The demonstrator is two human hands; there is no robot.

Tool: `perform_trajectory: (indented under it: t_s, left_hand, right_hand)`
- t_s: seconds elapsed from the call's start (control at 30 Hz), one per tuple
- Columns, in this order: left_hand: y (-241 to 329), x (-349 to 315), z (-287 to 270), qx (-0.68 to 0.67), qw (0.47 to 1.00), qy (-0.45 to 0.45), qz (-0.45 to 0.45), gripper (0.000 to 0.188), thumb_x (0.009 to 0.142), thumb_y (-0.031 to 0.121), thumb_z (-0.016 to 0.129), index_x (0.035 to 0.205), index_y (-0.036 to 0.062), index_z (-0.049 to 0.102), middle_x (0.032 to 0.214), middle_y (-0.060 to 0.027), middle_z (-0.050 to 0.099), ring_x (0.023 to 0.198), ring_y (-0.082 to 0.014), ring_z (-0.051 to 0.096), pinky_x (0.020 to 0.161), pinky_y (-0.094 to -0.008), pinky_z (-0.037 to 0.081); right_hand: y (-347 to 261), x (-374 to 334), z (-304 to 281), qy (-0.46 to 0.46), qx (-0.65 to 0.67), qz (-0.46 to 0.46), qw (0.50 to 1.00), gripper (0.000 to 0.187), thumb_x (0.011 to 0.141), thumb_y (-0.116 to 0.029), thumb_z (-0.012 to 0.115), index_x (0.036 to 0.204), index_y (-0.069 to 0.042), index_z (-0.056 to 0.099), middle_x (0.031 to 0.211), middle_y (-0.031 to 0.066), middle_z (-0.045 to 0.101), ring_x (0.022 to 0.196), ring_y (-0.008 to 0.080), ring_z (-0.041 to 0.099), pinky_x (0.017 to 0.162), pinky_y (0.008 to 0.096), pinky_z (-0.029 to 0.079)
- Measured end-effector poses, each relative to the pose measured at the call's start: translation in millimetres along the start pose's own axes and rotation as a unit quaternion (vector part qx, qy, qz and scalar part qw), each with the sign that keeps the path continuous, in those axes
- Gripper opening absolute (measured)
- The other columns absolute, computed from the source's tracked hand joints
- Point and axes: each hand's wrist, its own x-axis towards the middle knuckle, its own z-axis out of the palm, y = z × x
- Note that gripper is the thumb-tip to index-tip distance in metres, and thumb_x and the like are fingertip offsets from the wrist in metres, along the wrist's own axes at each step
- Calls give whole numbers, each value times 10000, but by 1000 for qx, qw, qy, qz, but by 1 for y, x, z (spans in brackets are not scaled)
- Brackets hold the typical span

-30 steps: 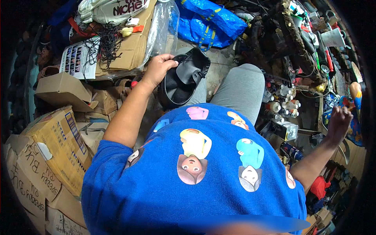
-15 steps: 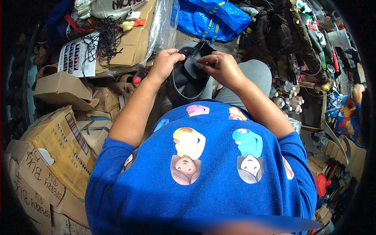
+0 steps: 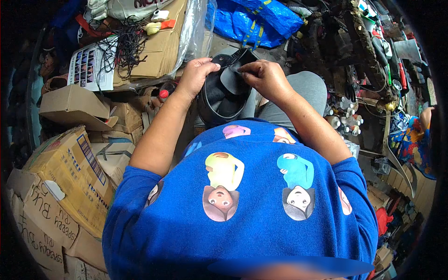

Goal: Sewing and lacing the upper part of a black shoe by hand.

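Observation:
A black leather shoe (image 3: 218,108) rests upright between my knees, its opening facing up and a smooth tongue-like flap (image 3: 229,82) showing inside. My left hand (image 3: 198,77) grips the shoe's upper on the left, thumb and fingers closed on the edge beside a row of eyelets. Over the right side of the opening, my right hand (image 3: 266,78) has its thumb and forefinger pinched together next to the flap. Whatever lies between those fingertips is too small to make out.
Flattened cardboard (image 3: 158,46) with tangled black laces (image 3: 128,58) lies at the upper left. Cardboard boxes (image 3: 70,172) are stacked at left. Ahead is a blue bag (image 3: 256,21); small bottles (image 3: 347,119) and cluttered tools stand at right. Another person's patterned clothing (image 3: 413,144) shows far right.
My right hand has shifted slightly to the right, with its pinch drawn a little away from the flap. My left hand keeps its hold on the shoe.

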Motion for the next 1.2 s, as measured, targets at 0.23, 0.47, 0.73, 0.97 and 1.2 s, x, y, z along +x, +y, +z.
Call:
perform_trajectory:
  t_s: [0.23, 0.47, 0.73, 0.97, 1.2]
  left_hand:
    - [1, -2, 2, -9, 1000, 2, -6, 169, 789, 82, 566, 887, -35, 641, 786, -59, 655, 664, -119, 609, 640, -229, 487]
    - [0, -7, 5, 42, 998, 33, 15, 160, 788, 112, 600, 858, -22, 652, 758, -45, 652, 658, -99, 594, 634, -220, 469]
    - [2, -6, 8, 190, 980, 44, 27, 134, 806, 104, 598, 852, -14, 642, 751, -30, 637, 644, -83, 574, 619, -210, 450]
    - [11, -12, 19, 238, 969, 49, 46, 161, 802, 146, 621, 851, -2, 662, 740, -21, 648, 648, -74, 572, 621, -218, 450]
    - [17, -19, 27, 394, 910, 78, 103, 215, 764, 171, 674, 895, 0, 676, 768, -50, 678, 670, -73, 595, 641, -237, 476]
  right_hand:
    - [0, 0, -1, -21, 17, 28, 999, 212, 774, -100, 622, 961, -21, 683, 859, 145, 666, 775, 203, 659, 702, 310, 511]
    - [-1, 1, 1, 1, -19, -4, 1000, 202, 770, -111, 625, 943, -25, 683, 869, 163, 660, 792, 250, 660, 719, 329, 512]
    - [14, 2, 20, 53, 2, -25, 998, 206, 762, -183, 622, 919, -66, 683, 893, 181, 644, 843, 341, 623, 759, 402, 492]
    - [16, 4, 24, 65, -2, -14, 998, 175, 776, -175, 614, 915, -86, 672, 885, 165, 643, 849, 352, 614, 753, 414, 490]
    - [8, 7, 20, 81, -47, -46, 994, 165, 756, -189, 642, 880, -82, 666, 859, 162, 639, 820, 352, 614, 731, 429, 489]
